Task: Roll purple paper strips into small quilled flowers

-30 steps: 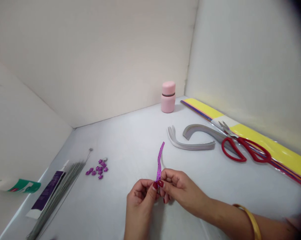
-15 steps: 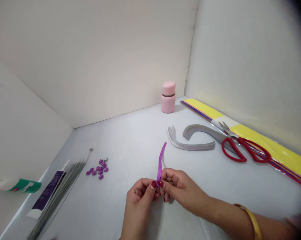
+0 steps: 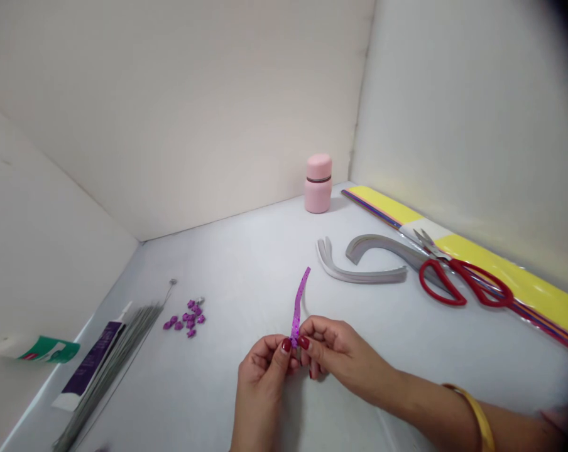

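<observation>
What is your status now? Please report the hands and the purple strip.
Left hand, right hand pinching lower end of purple strip. Grey paper strips, scissors lie apart, beyond the hands.

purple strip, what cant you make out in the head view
Head view:
The lower end of the purple strip: hidden by the fingers of the left hand and right hand.
The far end of the wire bundle: cut off by the bottom edge.
The print on the tube: too small and blurred.
The exact shape of the small purple pieces: too small.
</observation>
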Demonstrator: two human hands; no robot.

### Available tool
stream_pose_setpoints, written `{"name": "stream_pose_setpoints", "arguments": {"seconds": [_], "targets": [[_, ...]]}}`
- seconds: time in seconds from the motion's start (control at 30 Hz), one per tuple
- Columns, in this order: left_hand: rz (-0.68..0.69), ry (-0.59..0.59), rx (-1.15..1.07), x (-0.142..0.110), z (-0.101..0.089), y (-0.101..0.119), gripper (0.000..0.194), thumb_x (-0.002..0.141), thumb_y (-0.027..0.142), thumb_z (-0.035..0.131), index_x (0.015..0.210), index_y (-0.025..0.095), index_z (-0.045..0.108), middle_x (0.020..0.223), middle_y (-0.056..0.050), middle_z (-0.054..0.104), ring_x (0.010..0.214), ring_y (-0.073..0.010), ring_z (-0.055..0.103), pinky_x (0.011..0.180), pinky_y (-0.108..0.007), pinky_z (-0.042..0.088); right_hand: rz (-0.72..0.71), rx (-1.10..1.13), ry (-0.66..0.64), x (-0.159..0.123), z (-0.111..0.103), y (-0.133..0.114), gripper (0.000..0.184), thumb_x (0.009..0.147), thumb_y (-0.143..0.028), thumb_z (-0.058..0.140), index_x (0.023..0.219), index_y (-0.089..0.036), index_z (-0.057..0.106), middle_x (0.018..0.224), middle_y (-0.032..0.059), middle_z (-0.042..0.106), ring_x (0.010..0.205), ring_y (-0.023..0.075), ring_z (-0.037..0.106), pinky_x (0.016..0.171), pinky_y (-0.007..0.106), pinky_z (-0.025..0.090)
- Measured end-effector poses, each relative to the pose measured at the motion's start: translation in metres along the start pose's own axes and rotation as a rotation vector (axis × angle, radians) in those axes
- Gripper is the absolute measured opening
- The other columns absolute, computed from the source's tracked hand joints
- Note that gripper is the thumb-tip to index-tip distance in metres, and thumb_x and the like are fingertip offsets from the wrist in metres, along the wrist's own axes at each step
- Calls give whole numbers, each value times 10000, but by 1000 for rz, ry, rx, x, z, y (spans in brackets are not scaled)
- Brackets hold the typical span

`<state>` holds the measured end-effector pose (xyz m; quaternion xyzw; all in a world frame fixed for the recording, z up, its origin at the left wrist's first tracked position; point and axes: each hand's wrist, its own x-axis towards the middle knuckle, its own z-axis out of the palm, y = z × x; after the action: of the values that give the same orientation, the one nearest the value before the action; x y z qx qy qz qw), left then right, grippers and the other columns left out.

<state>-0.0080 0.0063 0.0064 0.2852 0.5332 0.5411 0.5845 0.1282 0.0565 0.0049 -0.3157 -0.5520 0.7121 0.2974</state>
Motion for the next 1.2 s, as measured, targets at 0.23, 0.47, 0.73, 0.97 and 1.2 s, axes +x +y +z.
{"name": "stream_pose_setpoints", "arguments": {"seconds": [0.23, 0.47, 0.73, 0.97, 1.2], "targets": [[23, -58, 60, 1, 2, 2, 181, 801, 237, 583, 668, 119, 615, 599, -15, 599, 593, -112, 515, 601, -214, 389, -1, -42, 21, 2, -1, -1, 119, 823, -213, 506, 723, -150, 503, 640, -2, 582, 521, 81, 502, 503, 201, 380], [92, -61, 175, -1, 0, 3, 200, 791, 287, 583, 655, 141, 579, 591, 2, 580, 568, -113, 495, 572, -213, 392, -7, -72, 12, 0, 0, 0, 104, 818, -201, 512, 726, -153, 508, 634, -16, 552, 527, 82, 495, 509, 203, 386], [40, -63, 103, -1, 0, 3, 164, 772, 281, 610, 709, 130, 609, 649, -37, 639, 642, -147, 551, 625, -246, 416, -42, -159, -7, 1, -2, -1, 153, 827, -231, 512, 694, -159, 486, 602, -22, 531, 521, 85, 483, 516, 207, 394], [-34, 27, 70, 2, -3, 7, 197, 667, 302, 715, 642, 129, 625, 527, 16, 570, 518, -85, 464, 526, -185, 351, -245, -360, 129, -4, -6, -1, 89, 861, -190, 451, 914, -183, 523, 683, -13, 525, 599, 107, 507, 577, 226, 430], [-125, -14, -98, -1, 1, 6, 210, 623, 295, 752, 640, 127, 627, 522, 15, 576, 510, -78, 482, 543, -185, 366, -499, -688, 87, -5, -10, -8, 274, 843, -100, 444, 1009, -216, 629, 863, 57, 531, 789, 151, 538, 685, 250, 447]]}}
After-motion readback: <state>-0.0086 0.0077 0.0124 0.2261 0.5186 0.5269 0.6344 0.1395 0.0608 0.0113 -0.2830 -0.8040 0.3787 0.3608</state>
